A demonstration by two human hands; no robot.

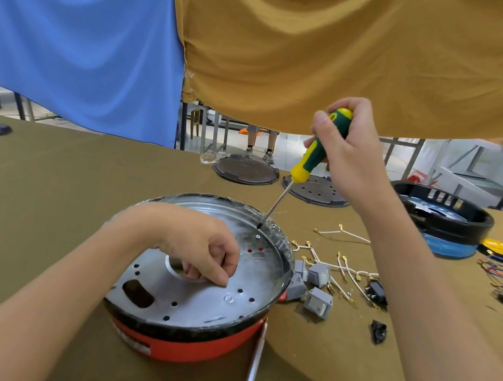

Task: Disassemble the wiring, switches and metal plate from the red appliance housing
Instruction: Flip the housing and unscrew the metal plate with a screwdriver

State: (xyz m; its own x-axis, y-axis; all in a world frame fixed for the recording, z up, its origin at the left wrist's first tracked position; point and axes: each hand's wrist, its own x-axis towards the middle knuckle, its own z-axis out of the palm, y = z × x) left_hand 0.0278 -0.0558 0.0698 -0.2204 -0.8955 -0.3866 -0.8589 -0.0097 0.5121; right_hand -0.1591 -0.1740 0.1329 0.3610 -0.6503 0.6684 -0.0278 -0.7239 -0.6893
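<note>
Your right hand [351, 149] grips the screwdriver [316, 154]; its tip sits near the far right rim of the plate [196, 299], just beyond a screw [258, 237]. Your left hand [203, 248] rests on the plate with fingers curled at the centre hole, steadying it. The plate still lies in the housing [189, 346] on the table [49, 194]; switches [318, 301] and wires [348, 271] lie loose to the right. Step in hand: unscrewing the plate. Next, seat the tip squarely in the screw head before turning.

The right hand [351, 146] grips a green-and-yellow screwdriver [317, 148], tip on the metal plate [196, 299] atop the red housing [189, 348]. The left hand [203, 248] curls at the plate's centre hole.
</note>
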